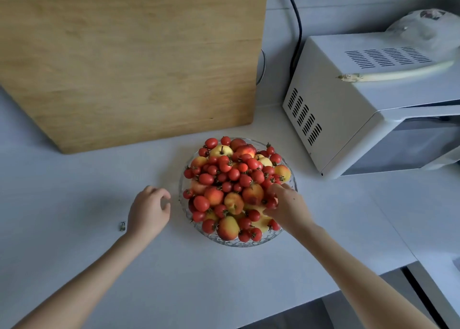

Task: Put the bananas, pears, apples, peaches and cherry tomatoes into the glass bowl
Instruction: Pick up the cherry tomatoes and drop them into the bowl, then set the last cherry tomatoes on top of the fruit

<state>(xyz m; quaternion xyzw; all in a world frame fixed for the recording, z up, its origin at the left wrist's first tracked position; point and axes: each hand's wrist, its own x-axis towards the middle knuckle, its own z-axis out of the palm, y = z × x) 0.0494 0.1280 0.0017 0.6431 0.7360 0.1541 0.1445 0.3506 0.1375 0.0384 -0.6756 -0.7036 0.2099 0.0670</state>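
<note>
Two arms are reaching in from the bottom edge of my feed. I am watching the left hand (149, 211) hovering just beside the left rim of the glass bowl (239, 244), with its fingers loosely curled and holding nothing. Lower left of it, a small green scrap (122, 226), perhaps a stem, is lying on the tabletop (224, 279).

The right hand (288, 208) is lying over the bowl's right edge, and its fingers (276, 188) are curling round one cherry tomato (271, 203) at the side of the heap. The bowl is sitting at the centre of the frame, heaped past its rim with cherry tomatoes (231, 174) over peaches (252, 194) and yellower fruit.

I am judging this as the tail end of the job, with the last tomatoes being settled. I am seeing no loose fruit on the tabletop. The next move is calling for a gentle let-go and a slow lift, since the pile is steep and a nudge could roll tomatoes over the edge.

I am struggling to tell apples from pears in the pile. Yellow patches under the right hand may be bananas, but they are mostly buried.

Farther back, a wooden cutting board (124, 55) is filling the upper left. At right a white microwave (336, 117) is running off the frame, with a pale stalk (398, 74) on top. A dark cable (297, 30) is trailing behind it.
</note>
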